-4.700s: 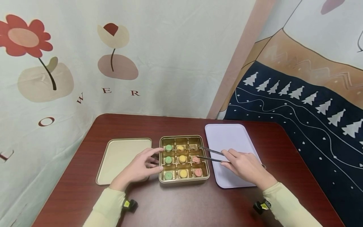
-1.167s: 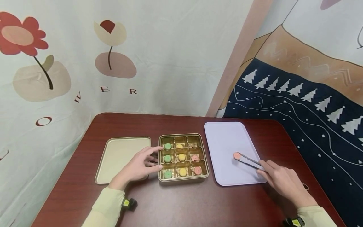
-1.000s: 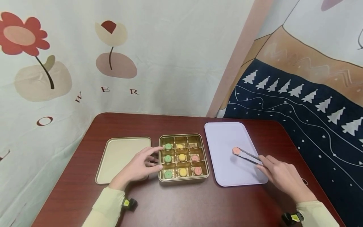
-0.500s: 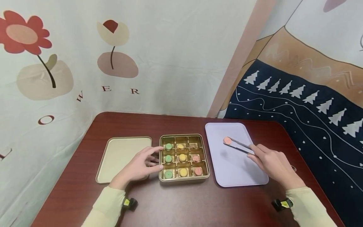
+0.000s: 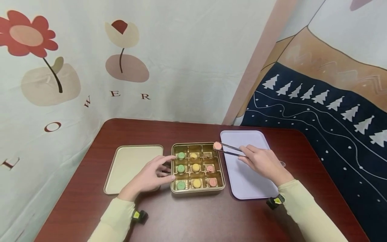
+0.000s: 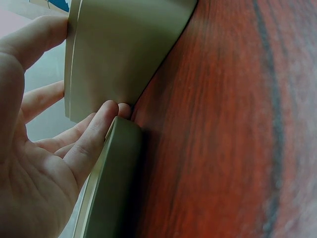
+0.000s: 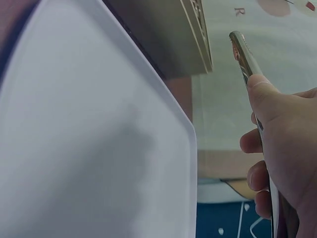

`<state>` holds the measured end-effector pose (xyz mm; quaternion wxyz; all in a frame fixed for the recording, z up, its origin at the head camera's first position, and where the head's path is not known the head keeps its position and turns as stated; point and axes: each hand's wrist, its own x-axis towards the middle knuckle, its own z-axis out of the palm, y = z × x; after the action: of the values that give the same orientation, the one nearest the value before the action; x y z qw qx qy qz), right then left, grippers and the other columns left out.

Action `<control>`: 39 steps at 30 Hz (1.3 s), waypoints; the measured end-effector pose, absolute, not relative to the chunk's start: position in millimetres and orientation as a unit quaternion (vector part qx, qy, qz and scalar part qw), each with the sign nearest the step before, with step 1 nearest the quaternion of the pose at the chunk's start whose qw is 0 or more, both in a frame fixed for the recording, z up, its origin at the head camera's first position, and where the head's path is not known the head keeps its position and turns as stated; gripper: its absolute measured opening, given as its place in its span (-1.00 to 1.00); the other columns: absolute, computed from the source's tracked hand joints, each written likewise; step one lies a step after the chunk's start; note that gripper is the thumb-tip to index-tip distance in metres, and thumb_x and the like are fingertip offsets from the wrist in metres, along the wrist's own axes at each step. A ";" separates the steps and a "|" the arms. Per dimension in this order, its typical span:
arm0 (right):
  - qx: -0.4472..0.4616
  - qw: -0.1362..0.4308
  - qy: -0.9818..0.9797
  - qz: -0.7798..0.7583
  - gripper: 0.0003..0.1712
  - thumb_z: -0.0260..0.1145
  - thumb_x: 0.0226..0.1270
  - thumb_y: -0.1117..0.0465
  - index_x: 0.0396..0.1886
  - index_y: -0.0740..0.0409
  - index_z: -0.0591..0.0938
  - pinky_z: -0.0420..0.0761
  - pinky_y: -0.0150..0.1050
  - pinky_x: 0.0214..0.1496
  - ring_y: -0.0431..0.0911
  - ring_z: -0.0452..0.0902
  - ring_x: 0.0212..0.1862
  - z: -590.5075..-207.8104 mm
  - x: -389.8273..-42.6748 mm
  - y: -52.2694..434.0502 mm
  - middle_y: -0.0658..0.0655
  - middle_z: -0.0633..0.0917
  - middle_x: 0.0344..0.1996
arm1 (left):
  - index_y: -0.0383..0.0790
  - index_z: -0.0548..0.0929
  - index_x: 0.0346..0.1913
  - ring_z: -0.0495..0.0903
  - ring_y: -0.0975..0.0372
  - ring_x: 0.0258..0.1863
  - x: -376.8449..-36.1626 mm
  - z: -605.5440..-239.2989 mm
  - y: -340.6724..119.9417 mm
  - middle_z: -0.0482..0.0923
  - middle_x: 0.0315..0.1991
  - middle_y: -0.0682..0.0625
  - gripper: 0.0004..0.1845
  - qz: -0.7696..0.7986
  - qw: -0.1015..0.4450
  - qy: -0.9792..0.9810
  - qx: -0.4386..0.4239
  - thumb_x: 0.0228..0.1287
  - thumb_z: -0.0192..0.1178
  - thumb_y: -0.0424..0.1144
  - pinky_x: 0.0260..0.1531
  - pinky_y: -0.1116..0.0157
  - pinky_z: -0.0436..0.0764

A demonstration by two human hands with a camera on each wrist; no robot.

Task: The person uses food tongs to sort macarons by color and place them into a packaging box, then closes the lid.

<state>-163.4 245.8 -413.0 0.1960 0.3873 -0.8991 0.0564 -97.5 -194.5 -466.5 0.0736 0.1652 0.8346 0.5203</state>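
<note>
Right hand pinches slim metal tongs; their tips clamp 1 small round pink sweet over the far-right corner of the gold 9-cell tin. Judged light, crumbly: grip its sides gently. Left hand, fingers straight, steadies the tin's left wall.

Left hand flat, fingers spread; right hand pinching.
</note>
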 end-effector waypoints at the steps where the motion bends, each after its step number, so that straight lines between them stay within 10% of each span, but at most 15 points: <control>1: 0.392 0.198 -0.897 0.055 -0.53 0.46 0.43 -0.06 0.14 0.14 0.71 0.67 -0.22 -0.53 -0.15 0.54 -0.49 -413.8 -165.2 242.7 0.03 0.72 -0.28 | -0.09 0.43 0.54 0.71 0.03 0.04 -97.8 -466.5 -194.2 0.44 0.29 -0.19 -0.17 0.519 0.074 0.835 0.165 0.23 0.55 -0.16 -0.02 0.36 0.79; 39: 0.319 0.174 -0.931 0.034 -0.41 0.52 0.35 -0.05 0.22 0.20 0.64 0.73 -0.10 -0.53 -0.03 0.66 -0.45 -420.2 -156.4 251.5 0.20 0.75 -0.15 | -0.10 0.43 0.54 0.72 0.04 0.03 -99.1 -467.4 -194.5 0.44 0.29 -0.20 -0.17 0.514 0.072 0.838 0.170 0.24 0.55 -0.14 -0.04 0.37 0.79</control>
<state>-156.4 251.5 -420.2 0.1741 0.3194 -0.9309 0.0339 -99.1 -194.5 -467.4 0.0719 0.1701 0.8376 0.5142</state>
